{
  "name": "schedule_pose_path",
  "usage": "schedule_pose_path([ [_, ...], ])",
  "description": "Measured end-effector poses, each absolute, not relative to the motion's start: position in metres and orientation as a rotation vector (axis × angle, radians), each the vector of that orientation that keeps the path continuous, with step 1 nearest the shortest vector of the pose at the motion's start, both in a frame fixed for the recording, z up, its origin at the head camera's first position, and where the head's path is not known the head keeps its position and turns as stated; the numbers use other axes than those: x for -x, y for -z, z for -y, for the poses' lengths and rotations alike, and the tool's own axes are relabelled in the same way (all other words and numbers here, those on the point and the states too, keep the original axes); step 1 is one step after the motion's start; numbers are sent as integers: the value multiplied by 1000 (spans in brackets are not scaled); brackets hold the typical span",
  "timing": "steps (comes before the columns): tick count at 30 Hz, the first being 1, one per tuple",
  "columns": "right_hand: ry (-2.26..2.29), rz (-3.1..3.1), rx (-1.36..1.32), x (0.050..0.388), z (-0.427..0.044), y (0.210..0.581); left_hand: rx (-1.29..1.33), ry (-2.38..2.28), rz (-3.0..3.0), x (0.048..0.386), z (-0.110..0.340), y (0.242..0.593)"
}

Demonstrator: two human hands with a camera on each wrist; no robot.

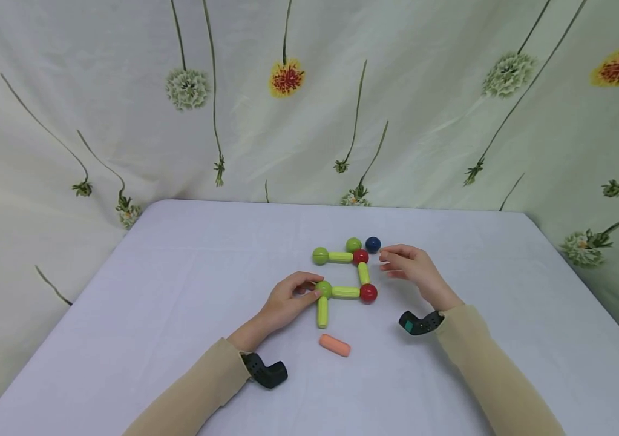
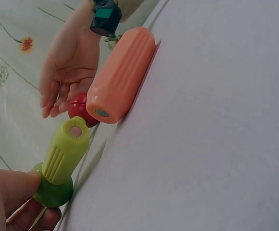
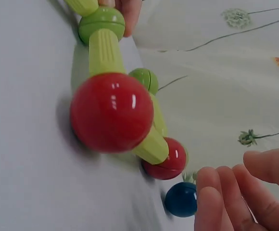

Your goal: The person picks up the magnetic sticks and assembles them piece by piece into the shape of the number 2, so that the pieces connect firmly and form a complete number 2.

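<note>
My left hand [image 1: 286, 304] pinches a green ball [image 1: 324, 289] between thumb and fingers. From that ball one yellow-green stick [image 1: 322, 312] points toward me, and another stick [image 1: 346, 292] joins it to a red ball [image 1: 368, 293]. A third stick [image 1: 363, 273] links up to a second red ball [image 1: 360, 257], which connects leftward to another green ball [image 1: 320, 255]. To the right of this chain, my right hand [image 1: 417, 271] hovers with fingers loosely bent and nothing in them. Closest to its fingertips is a dark blue ball [image 3: 181, 199].
An orange stick [image 1: 334, 346] lies apart on the white tabletop [image 1: 178, 290], nearer to me than the chain. Behind the far red ball sits one more green ball [image 1: 353, 244]. A flower-patterned cloth [image 1: 396, 91] hangs beyond the table's far edge.
</note>
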State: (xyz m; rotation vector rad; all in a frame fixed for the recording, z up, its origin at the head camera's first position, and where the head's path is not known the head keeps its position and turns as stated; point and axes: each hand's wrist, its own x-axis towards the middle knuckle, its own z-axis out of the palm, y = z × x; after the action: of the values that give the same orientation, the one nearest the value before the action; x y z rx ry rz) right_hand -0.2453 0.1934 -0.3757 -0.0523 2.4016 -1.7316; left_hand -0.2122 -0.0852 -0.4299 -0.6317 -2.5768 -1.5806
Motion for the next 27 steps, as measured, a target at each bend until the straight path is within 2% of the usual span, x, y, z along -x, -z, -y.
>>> schedule_pose_path([
  [13,1736,-2448,-167,278,-194,375,663,1585,2566,213,86,431],
  [27,1715,-2477,-201,293,-188,387,658,1610,2567,213,85,431],
])
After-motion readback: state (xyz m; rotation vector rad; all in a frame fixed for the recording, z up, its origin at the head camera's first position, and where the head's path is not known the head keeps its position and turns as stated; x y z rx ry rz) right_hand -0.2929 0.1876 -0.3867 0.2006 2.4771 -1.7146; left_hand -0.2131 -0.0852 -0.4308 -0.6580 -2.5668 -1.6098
